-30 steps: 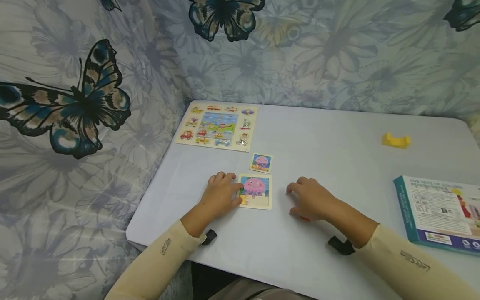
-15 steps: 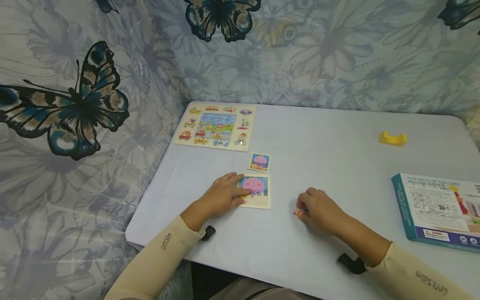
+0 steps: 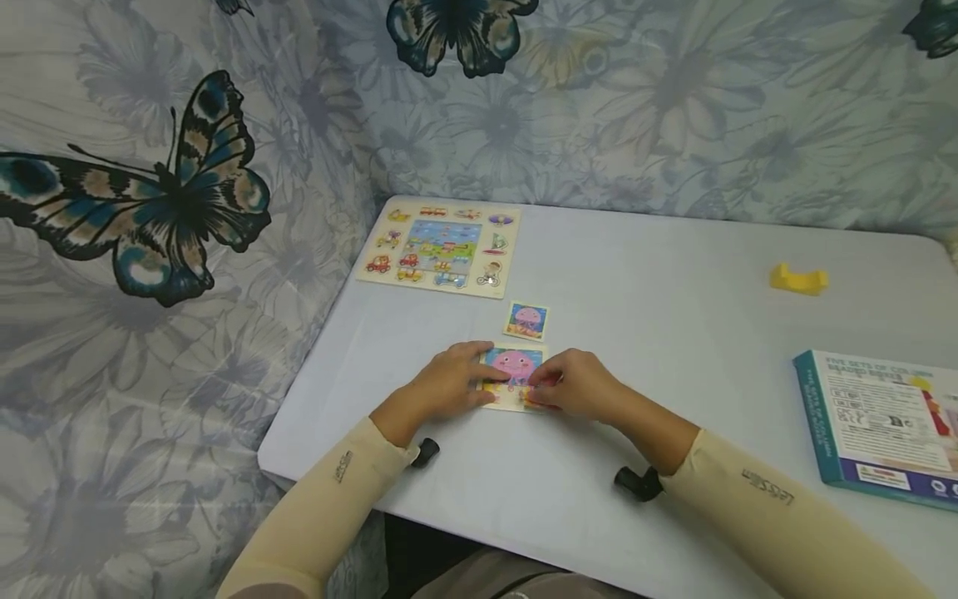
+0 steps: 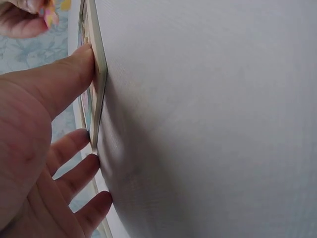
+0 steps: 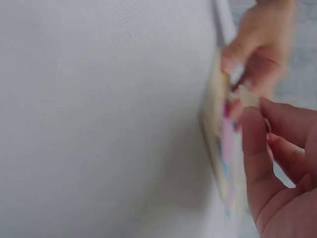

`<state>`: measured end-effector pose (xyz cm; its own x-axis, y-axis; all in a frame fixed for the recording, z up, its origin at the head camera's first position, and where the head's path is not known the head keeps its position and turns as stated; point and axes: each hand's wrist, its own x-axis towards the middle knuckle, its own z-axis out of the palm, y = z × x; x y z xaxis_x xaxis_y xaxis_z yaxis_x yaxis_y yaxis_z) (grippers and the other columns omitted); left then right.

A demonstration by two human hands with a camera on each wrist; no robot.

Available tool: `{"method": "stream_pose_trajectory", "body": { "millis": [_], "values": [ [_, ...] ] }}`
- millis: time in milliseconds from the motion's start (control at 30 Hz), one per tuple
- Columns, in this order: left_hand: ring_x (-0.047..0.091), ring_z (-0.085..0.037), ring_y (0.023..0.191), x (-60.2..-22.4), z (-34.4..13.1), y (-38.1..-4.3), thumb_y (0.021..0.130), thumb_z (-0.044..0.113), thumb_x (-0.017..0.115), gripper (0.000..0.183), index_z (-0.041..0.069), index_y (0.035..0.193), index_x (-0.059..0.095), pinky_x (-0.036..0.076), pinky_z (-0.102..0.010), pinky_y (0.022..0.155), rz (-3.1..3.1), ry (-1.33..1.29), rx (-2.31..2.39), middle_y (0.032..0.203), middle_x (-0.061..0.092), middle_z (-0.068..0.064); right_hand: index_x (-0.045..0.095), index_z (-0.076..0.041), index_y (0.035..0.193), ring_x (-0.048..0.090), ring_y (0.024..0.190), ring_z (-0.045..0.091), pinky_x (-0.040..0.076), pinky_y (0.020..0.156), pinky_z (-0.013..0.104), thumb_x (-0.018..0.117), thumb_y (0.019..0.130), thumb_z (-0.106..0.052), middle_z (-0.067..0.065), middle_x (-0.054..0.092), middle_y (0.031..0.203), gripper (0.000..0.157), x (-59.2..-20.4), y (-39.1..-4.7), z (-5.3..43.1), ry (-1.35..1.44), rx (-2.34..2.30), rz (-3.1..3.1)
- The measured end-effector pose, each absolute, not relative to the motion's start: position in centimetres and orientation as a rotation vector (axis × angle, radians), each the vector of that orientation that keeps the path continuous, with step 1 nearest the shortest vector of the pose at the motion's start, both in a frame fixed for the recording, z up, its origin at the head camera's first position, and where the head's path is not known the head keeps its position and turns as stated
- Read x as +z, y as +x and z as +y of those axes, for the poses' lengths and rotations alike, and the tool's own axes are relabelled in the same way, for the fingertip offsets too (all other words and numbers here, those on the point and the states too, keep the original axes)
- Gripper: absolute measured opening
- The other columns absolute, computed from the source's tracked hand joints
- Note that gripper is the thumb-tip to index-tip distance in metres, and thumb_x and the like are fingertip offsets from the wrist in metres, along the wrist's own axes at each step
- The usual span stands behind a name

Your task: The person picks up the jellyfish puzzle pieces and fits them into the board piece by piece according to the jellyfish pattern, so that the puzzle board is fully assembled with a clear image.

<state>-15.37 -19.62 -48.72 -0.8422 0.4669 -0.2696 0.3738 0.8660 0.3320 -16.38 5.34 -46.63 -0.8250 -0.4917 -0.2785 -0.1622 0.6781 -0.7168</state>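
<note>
A square wooden puzzle board with a pink jellyfish picture lies flat near the table's front. On its left side rests my left hand, the thumb pressing the near edge and the other fingers spread along the side. My right hand is at the board's right side, pinching a small puzzle piece between thumb and fingertips. Pale wood shows on the piece in the right wrist view; its coloured face appears in the left wrist view. Just behind the board lies a smaller jellyfish picture card.
A larger puzzle board with vehicles lies at the table's back left corner. Towards the back right sits a yellow curved block. A teal-edged box lies at the right. Patterned cloth hangs behind the white table.
My right hand first reached the table right of the board, picked up the small puzzle piece, and has moved left with it to the board. My left hand stays on the board.
</note>
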Motion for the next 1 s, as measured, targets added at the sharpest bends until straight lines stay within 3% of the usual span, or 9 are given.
{"method": "stream_pose_trajectory", "body": {
  "millis": [133,433,533,733,1000],
  "values": [
    [0.034,-0.029,0.149,-48.7,-19.6,-16.0,0.093,0.044,0.073,0.044,0.042,0.136,0.065,0.032,-0.053,0.119,2.705,0.656,0.418,0.162,0.037,0.0,0.082,-0.015,0.096,0.058,0.078,0.014,0.048,0.061,0.026,0.082,0.087,-0.024,-0.003,0.071,0.083,0.012,-47.8,-17.4,3.3,-0.462,-1.009,2.387],
    [0.033,-0.028,0.149,-48.7,-19.7,-16.3,0.093,0.044,0.073,0.04,0.039,0.133,0.069,0.029,-0.054,0.119,2.68,0.627,0.527,0.161,0.038,0.0,0.078,-0.013,0.085,0.063,0.058,0.014,0.05,0.052,0.023,0.082,0.086,-0.018,0.0,0.07,0.07,0.006,-47.8,-18.0,1.0,-0.358,-0.976,2.324],
    [0.036,-0.029,0.147,-48.9,-19.5,-16.2,0.095,0.044,0.071,0.034,0.037,0.128,0.072,0.032,-0.056,0.117,2.7,0.599,0.563,0.159,0.04,0.0,0.073,-0.012,0.081,0.064,0.056,0.015,0.049,0.051,0.023,0.085,0.083,-0.018,0.002,0.069,0.068,0.013,-47.6,-18.3,0.6,-0.344,-0.907,2.333],
    [0.04,-0.029,0.143,-49.0,-19.0,-16.0,0.092,0.037,0.077,0.026,0.036,0.118,0.077,0.035,-0.055,0.113,2.747,0.529,0.593,0.154,0.045,0.0,0.059,-0.011,0.083,0.057,0.067,0.018,0.042,0.055,0.027,0.091,0.076,-0.034,0.003,0.061,0.074,0.04,-47.3,-18.9,0.4,-0.437,-0.624,2.485],
    [0.04,-0.029,0.142,-48.9,-19.3,-16.0,0.09,0.037,0.078,0.026,0.037,0.117,0.078,0.034,-0.055,0.113,2.742,0.513,0.619,0.154,0.046,0.0,0.059,-0.012,0.086,0.054,0.07,0.02,0.04,0.06,0.031,0.089,0.078,-0.044,0.002,0.059,0.075,0.044,-47.7,-18.4,1.1,-0.52,-0.562,2.59]
  ]
}}
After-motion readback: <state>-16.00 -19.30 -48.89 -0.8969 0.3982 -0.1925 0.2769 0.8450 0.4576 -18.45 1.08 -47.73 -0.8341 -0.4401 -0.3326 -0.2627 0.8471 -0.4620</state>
